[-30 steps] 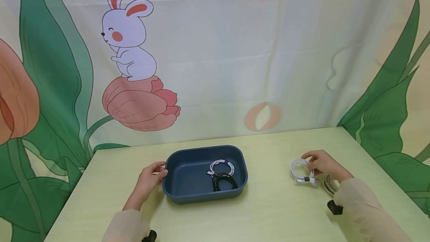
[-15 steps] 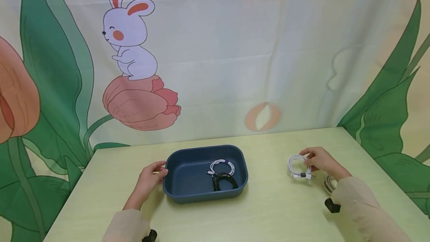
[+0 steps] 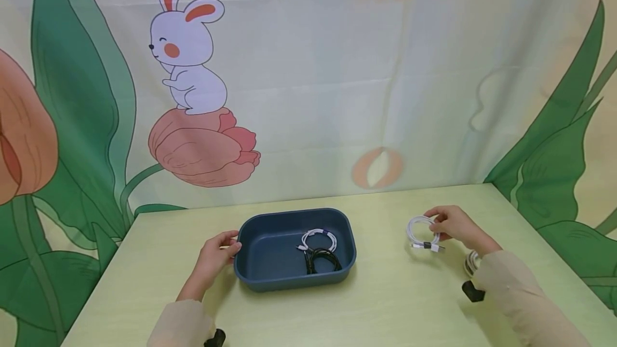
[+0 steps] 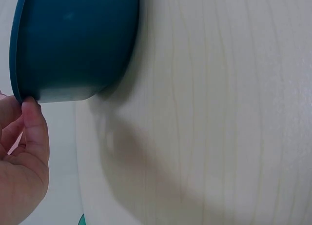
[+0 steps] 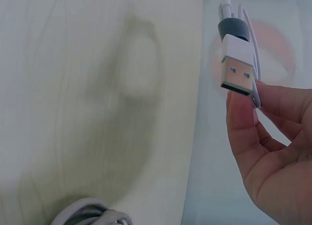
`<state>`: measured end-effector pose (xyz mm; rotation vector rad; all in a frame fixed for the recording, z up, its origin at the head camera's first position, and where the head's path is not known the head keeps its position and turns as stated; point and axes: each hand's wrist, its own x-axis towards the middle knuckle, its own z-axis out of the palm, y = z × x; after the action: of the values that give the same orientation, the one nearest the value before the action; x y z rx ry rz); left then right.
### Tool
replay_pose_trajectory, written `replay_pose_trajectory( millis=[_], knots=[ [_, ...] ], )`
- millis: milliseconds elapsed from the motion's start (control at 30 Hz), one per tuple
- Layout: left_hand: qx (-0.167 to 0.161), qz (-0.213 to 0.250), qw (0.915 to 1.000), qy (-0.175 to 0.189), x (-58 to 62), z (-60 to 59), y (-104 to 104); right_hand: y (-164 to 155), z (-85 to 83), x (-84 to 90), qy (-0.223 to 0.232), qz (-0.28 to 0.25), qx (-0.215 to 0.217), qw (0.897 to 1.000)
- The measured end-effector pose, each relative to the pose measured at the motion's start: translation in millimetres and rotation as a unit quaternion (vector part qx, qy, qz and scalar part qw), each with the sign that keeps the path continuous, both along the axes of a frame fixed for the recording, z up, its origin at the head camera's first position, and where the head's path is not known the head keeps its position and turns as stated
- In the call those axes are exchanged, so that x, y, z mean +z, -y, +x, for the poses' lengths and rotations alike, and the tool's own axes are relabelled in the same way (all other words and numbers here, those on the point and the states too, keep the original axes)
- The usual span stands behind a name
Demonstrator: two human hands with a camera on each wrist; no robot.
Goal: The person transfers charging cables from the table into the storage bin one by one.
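A coiled white USB cable point(image 3: 418, 232), bound with a dark strap, hangs above the table from my right hand point(image 3: 458, 227), which pinches it between thumb and fingers. Its metal USB plug point(image 5: 237, 74) faces the camera in the right wrist view. My left hand point(image 3: 214, 257) pinches the left rim of a dark blue rectangular bin point(image 3: 270, 285), thumb and fingers meeting at the rim in the left wrist view. Inside the bin's right half lie another coiled white cable point(image 3: 332, 240) and a coiled black cable point(image 3: 336, 261).
A greyish coiled cable point(image 3: 471, 264) lies on the table below the right forearm, partly covered by the sleeve. The pale wood-grain table point(image 3: 385, 304) ends at a printed curtain point(image 3: 308, 95) with a rabbit and tulips.
The right hand has lifted the white USB cable and carried it a little to the left, away from the greyish coil. The left hand and the bin stay where they were.
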<state>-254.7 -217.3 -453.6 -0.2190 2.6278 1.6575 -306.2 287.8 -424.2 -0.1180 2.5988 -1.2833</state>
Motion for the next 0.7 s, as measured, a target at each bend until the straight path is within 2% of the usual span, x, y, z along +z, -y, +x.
replay_pose_trajectory(
  millis=[700],
  knots=[
    [-0.002,-0.002,1.0000,0.003,1.3,0.1,0,21,-2.8,13.0,-0.018,-0.006,0.012,1.000]
  ],
)
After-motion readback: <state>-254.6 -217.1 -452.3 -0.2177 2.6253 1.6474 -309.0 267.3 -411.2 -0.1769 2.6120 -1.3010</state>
